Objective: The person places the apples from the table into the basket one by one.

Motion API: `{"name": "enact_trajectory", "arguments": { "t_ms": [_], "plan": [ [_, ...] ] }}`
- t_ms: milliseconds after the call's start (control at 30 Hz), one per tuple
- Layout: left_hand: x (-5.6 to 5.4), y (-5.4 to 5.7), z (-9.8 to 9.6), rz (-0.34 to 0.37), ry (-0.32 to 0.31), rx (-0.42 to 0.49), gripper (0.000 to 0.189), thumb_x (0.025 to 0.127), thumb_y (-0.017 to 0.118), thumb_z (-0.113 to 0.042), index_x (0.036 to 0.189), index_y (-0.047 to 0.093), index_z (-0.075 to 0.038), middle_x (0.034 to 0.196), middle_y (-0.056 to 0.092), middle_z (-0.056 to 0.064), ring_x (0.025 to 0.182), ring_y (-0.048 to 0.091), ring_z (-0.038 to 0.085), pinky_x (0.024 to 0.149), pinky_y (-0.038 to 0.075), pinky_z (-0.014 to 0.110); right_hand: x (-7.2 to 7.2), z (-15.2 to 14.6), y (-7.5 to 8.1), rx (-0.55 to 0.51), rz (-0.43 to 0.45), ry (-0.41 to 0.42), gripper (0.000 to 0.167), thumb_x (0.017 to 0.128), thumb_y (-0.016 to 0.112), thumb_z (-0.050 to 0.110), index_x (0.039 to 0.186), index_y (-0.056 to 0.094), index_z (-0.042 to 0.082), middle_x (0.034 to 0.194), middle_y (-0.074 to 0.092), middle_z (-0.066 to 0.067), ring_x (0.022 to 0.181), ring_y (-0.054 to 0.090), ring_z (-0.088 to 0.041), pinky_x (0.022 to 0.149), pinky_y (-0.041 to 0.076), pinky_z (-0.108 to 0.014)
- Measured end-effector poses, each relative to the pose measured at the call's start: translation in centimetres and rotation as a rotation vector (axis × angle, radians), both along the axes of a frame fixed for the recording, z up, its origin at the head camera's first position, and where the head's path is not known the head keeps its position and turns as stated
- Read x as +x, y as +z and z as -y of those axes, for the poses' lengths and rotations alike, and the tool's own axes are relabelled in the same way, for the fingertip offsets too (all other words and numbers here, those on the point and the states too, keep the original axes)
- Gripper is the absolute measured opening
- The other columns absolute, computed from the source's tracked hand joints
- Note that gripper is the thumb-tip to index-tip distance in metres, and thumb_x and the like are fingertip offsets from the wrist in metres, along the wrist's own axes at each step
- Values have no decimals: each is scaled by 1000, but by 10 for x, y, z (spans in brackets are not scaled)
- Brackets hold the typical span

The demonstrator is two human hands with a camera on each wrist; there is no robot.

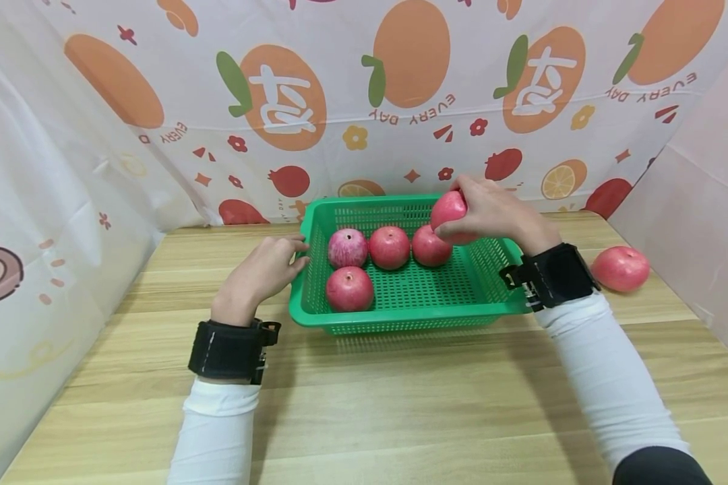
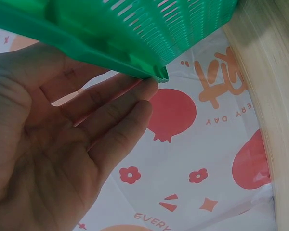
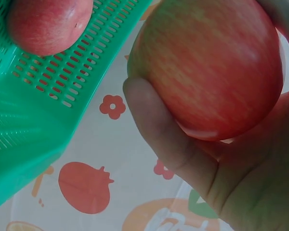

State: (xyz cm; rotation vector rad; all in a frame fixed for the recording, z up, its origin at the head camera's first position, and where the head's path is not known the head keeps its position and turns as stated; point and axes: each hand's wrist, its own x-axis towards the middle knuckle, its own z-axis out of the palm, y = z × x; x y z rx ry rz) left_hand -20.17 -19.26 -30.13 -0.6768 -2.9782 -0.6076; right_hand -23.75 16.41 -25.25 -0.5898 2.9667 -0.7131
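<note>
My right hand grips a red apple above the right half of a green plastic basket. Yellowish streaks show on this apple in the right wrist view, with the thumb and fingers curled round it. Below it in the basket sit three apples in a row: a purplish striped one, a middle red one and a right red one. Another red apple lies in front of the striped one. At the basket's left rim, my left hand touches the edge with extended fingertips.
One more red apple lies on the wooden table to the right of the basket. A white cloth printed with fruit hangs right behind the table, and pale sheets stand at both sides.
</note>
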Motion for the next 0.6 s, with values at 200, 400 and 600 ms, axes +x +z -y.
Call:
{"name": "enact_trajectory", "arguments": {
  "t_ms": [200,400,600],
  "plan": [
    [0,0,0,-2,-1,1,32,98,64,0,124,62,18,139,53,34,109,64,41,77,52,40,1,5,1,11,-4,20,57,83,78,34,122,50,4,118,56,-15,109,52,-33,81,55,-49],
    [0,0,1,-8,-5,0,31,98,64,0,123,63,18,138,53,34,106,65,40,77,51,40,1,10,0,23,0,26,59,82,79,35,124,51,4,119,56,-15,110,52,-34,81,55,-50],
    [0,0,1,-10,-10,3,31,98,63,1,123,63,18,138,54,34,108,64,41,78,51,40,1,14,0,39,23,35,65,82,80,38,128,48,6,123,55,-14,113,50,-32,82,56,-49]
  ]
}}
